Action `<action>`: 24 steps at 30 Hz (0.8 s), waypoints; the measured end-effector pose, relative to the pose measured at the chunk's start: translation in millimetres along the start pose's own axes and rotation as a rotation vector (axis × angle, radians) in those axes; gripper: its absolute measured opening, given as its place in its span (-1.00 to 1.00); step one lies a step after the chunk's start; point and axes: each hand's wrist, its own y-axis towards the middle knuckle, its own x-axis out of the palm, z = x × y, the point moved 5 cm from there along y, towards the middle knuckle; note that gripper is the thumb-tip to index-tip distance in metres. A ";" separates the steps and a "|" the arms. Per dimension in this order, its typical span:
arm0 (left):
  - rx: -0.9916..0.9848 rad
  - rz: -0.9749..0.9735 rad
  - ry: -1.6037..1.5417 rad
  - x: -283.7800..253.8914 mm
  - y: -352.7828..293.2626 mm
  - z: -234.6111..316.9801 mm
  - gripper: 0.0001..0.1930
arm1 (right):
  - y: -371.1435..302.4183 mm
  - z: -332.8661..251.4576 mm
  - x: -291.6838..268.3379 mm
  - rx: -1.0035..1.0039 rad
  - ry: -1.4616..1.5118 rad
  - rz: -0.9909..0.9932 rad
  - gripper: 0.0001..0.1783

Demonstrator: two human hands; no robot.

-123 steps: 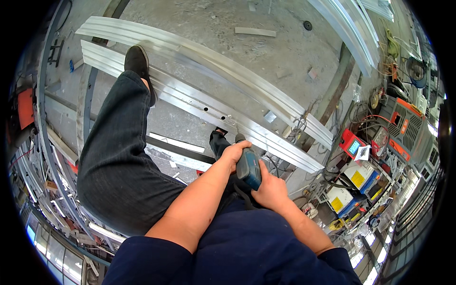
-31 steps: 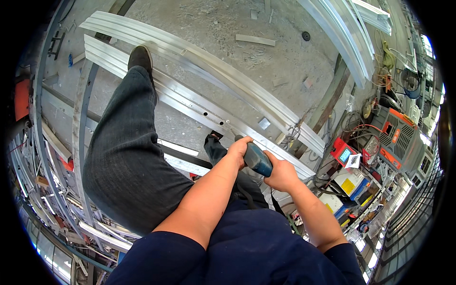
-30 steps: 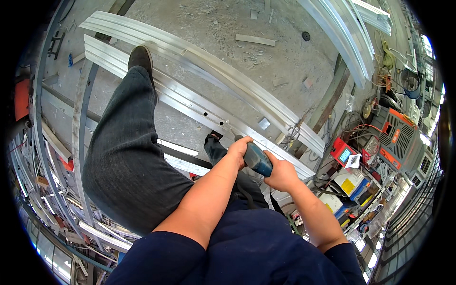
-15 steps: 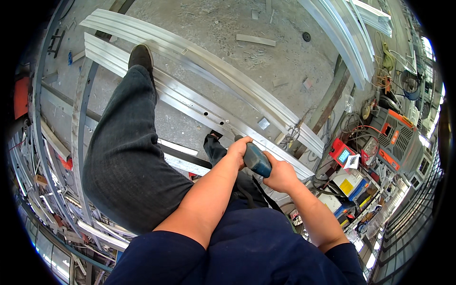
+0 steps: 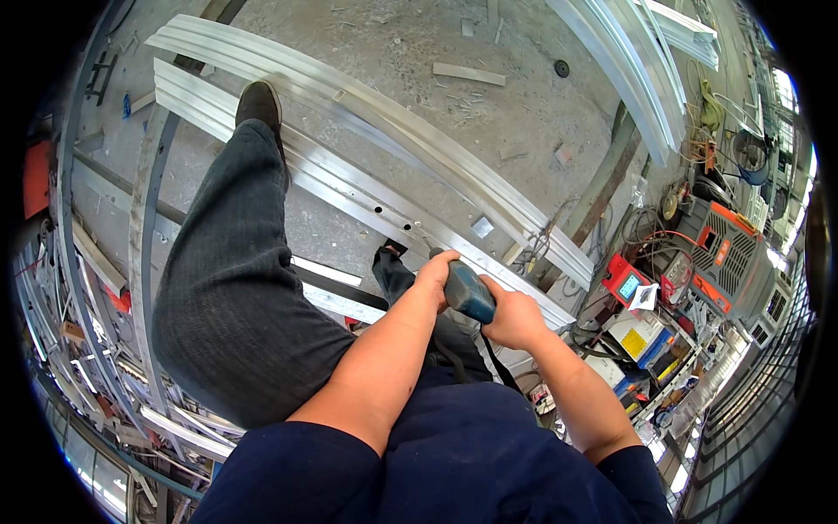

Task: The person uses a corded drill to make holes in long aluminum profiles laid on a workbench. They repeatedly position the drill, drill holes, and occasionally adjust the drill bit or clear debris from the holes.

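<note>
A blue-green power drill (image 5: 469, 295) is held between both hands, its front end pointing down at a long silver metal profile (image 5: 345, 185). My left hand (image 5: 434, 278) is wrapped round the drill's front part. My right hand (image 5: 513, 316) grips its rear end. Two dark round holes, one of them a hole (image 5: 378, 210) farther left, show in the profile just beyond my left hand. The drill's tip is small and partly hidden, so I cannot tell whether it touches the metal. My shoe (image 5: 259, 104) rests on the profile farther left.
A second long profile (image 5: 223, 41) lies alongside. Steel beams (image 5: 150, 183) run underneath at the left. At the right stand an orange-and-grey machine (image 5: 729, 253), a red device with a screen (image 5: 624, 281) and tangled cables. Offcuts, such as a flat strip (image 5: 470, 73), litter the concrete floor.
The drill and both hands have shifted very slightly to the left. Both hands keep their grip, and the metal profiles lie as before.
</note>
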 end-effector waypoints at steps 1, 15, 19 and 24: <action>0.003 -0.005 0.009 -2.1 2.8 1.2 -0.62 | -0.5 -1.3 0.1 0.029 0.028 -0.004 -0.01; 0.126 0.067 0.177 16.9 -50.0 -44.8 -0.53 | -78.9 15.3 26.7 0.098 0.424 0.049 0.00; 0.155 0.049 0.238 30.9 -66.8 -41.5 -0.56 | -81.1 24.5 43.1 0.089 0.404 0.176 0.02; 0.095 0.012 0.270 22.0 -60.9 -50.0 -0.60 | -94.9 19.4 48.0 0.087 0.426 0.185 0.01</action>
